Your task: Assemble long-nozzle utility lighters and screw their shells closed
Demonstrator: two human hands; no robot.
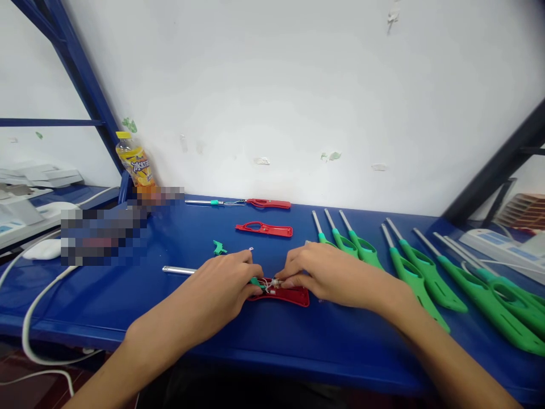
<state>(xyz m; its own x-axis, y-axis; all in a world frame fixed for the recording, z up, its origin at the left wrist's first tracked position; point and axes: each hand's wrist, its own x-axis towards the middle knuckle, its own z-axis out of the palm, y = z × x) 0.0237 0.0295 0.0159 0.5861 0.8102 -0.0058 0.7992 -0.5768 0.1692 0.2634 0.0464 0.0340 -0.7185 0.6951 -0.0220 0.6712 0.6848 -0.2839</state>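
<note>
At the lower center of the frame, two bare hands meet over an open red shell (pixel 296 296) lying on a blue table (pixel 238 355). The left hand (pixel 230 279) grips a small green piece (pixel 255 282) between thumb and fingers at the shell's left end; the right hand (pixel 315 274) pinches a small pale fitting (pixel 276 283) above the middle of the shell, thin white wires (pixel 267 288) running beside it. A metal tube (pixel 177 270) extends to the left from behind the left hand, with a loose green part (pixel 219 248) lying just above it in the frame. Toward the upper center, a second red shell (pixel 272 229) rests below a red handle (pixel 275 204) wired to a slim metal rod (pixel 198 202). Green long-necked lighters (pixel 445 292) fan out across the right of the frame. At upper left, a yellow-capped bottle (pixel 138 165) stands near the white wall (pixel 264 85).
</note>
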